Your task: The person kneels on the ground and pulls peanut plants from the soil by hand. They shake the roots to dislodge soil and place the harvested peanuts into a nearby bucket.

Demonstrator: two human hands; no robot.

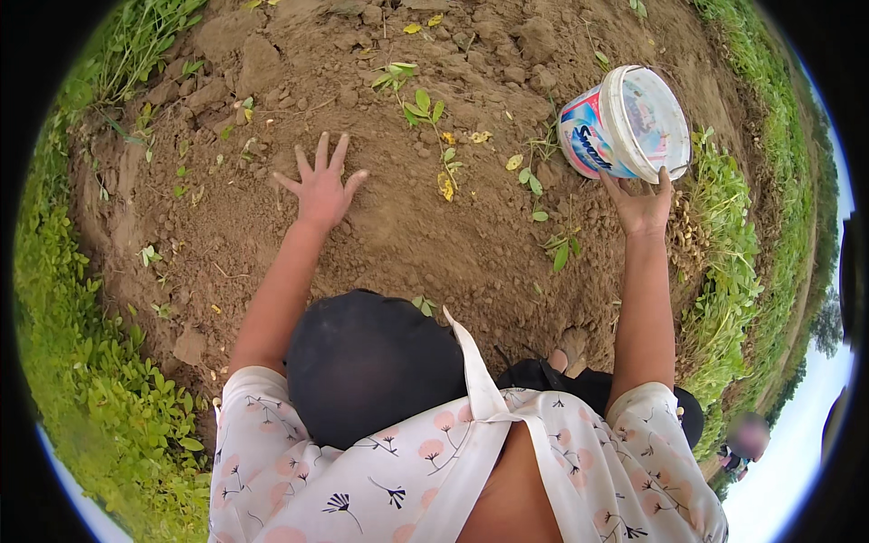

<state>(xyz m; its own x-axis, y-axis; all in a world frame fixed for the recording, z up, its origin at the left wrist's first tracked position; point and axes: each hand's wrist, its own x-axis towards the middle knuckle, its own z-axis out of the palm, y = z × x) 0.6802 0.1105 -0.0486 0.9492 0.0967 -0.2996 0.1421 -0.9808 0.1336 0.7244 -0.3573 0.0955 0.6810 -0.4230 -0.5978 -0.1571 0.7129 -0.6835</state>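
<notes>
My left hand (324,185) is stretched out over the brown soil with its fingers spread and nothing in it. Whether it touches the ground I cannot tell. My right hand (641,201) grips the near rim of a plastic bucket (593,136), white with a blue and pink printed label. The bucket is tilted, its mouth toward the right, and through its pale wall no contents can be made out. Loose soil (407,208) with scattered green sprigs and yellow leaves lies between my hands.
Pulled plants with pale pods, perhaps peanuts (688,240), lie in a heap right of my right forearm. Leafy green rows (100,389) border the soil on the left and right. My dark-clad knee (376,366) is close below. Another person (747,439) is far off at lower right.
</notes>
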